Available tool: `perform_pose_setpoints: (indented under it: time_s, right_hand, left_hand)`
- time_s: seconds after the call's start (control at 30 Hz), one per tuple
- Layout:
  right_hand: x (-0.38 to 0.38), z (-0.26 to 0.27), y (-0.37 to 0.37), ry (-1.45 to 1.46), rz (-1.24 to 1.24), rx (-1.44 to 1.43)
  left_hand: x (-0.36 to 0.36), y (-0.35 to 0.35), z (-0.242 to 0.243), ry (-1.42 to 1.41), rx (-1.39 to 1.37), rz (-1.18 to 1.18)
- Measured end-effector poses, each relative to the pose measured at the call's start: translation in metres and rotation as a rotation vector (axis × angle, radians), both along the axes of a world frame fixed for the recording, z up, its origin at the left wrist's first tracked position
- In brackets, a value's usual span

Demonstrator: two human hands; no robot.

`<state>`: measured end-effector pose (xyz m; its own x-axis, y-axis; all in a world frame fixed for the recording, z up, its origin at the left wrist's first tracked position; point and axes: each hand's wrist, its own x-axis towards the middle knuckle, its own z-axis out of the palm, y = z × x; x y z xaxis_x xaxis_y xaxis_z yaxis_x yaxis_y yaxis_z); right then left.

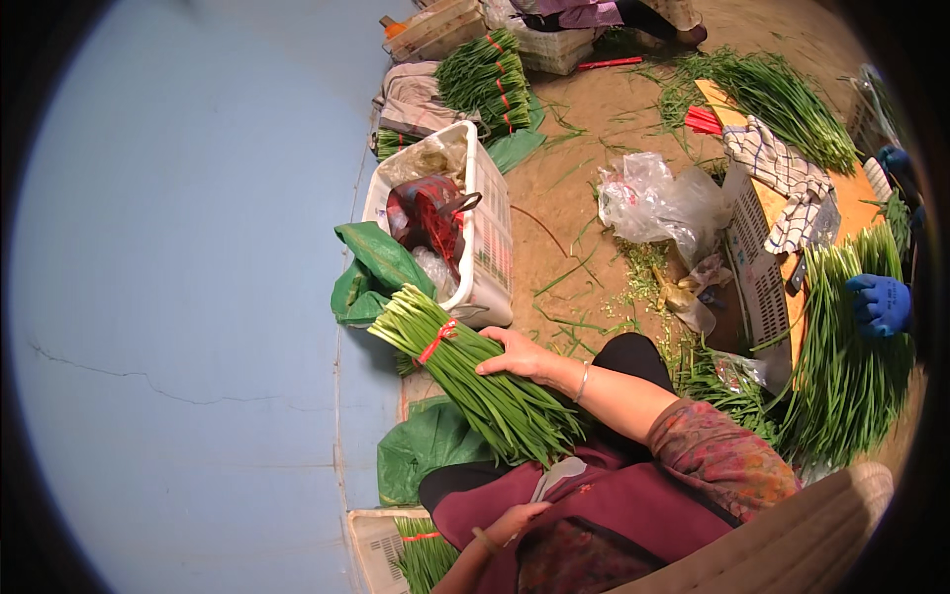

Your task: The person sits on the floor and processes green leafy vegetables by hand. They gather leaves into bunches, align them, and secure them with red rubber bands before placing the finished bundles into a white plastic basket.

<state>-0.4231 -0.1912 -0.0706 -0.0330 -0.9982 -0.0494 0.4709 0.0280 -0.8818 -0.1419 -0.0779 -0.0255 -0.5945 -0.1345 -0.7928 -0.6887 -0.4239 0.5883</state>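
My right hand (513, 355) rests over a bunch of garlic chives (482, 393), thumb on top and fingers curled around the far side. A red tie (436, 340) binds the bunch near its pale cut ends, which point up and left. The loose leaf tips reach down towards my lap, over a maroon apron (631, 512). Lower down, my left hand (519, 517) grips a pale, flat, broad-ended object (558, 477); its exact kind is unclear. Under the bunch lies a green woven sack (430, 449). More tied chives (424, 553) sit in a crate at the bottom.
A white plastic basket (490, 237) holding bags stands ahead, by the blue wall (208, 223). At right, a co-worker's blue-gloved hand (879, 304) rests on loose chives (839, 371), near a knife (798, 273) on a board. Tied bunches (490, 82) are stacked farther off.
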Motion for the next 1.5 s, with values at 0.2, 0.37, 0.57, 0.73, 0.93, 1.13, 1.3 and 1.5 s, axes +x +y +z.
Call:
perform_pose_setpoints:
  time_s: [0.2, 0.37, 0.57, 0.73, 0.93, 1.13, 1.3, 1.5]
  right_hand:
    - [-0.005, -0.012, -0.002, 0.122, -0.099, -0.058]
    - [-0.007, -0.017, -0.006, 0.164, -0.08, -0.044]
    - [-0.001, -0.017, -0.009, 0.138, -0.119, -0.05]
    - [-0.006, -0.009, -0.007, -0.055, -0.075, 0.031]
    - [-0.015, 0.003, -0.001, -0.174, -0.059, -0.016]
    - [-0.006, 0.011, -0.002, 0.039, -0.151, -0.214]
    - [0.009, 0.015, 0.005, 0.216, -0.077, -0.296]
    - [0.031, 0.028, 0.014, 0.328, 0.168, -0.295]
  left_hand:
    - [-0.013, 0.007, -0.008, 0.026, -0.083, -0.071]
    - [-0.014, 0.005, -0.005, 0.034, -0.117, -0.104]
    - [-0.016, 0.01, -0.006, 0.041, -0.146, -0.171]
    - [-0.014, 0.009, -0.007, 0.053, -0.19, -0.238]
    - [-0.03, -0.005, 0.008, 0.075, -0.279, -0.571]
    - [-0.035, -0.08, 0.039, 0.327, -0.49, 0.457]
    - [-0.038, -0.169, 0.028, 0.734, -0.733, 0.778]
    - [-0.026, -0.177, 0.002, 0.989, -0.213, 0.593]
